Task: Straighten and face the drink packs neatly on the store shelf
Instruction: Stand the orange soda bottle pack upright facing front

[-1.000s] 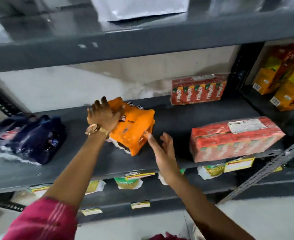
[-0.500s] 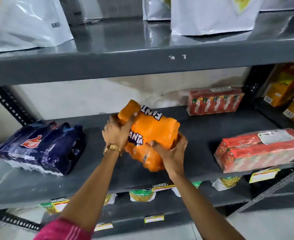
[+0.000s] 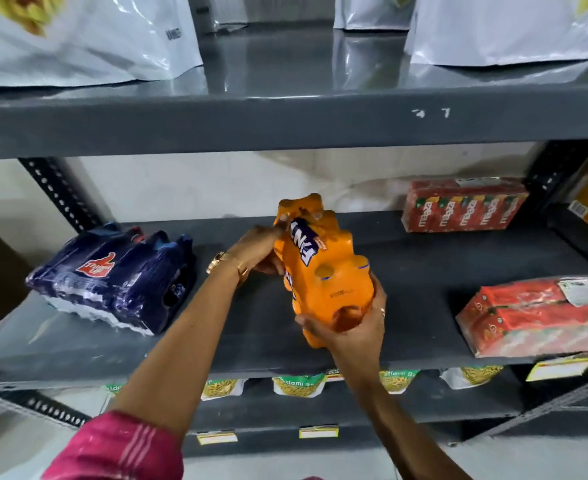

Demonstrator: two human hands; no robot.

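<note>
Centre of the frame, the person has the orange drink pack (image 3: 322, 271) lifted clear of the middle shelf (image 3: 406, 327), tipped on end with its logo sideways. The left hand (image 3: 259, 249) keeps its grip closed on the pack's upper left edge; the right hand (image 3: 353, 327) cups the bottom corner, fingers wrapped on it. This looks like the turning step. Next it needs setting down flat, label forward, between the blue pack (image 3: 116, 275) at left and the red carton pack (image 3: 534, 315) at right.
</note>
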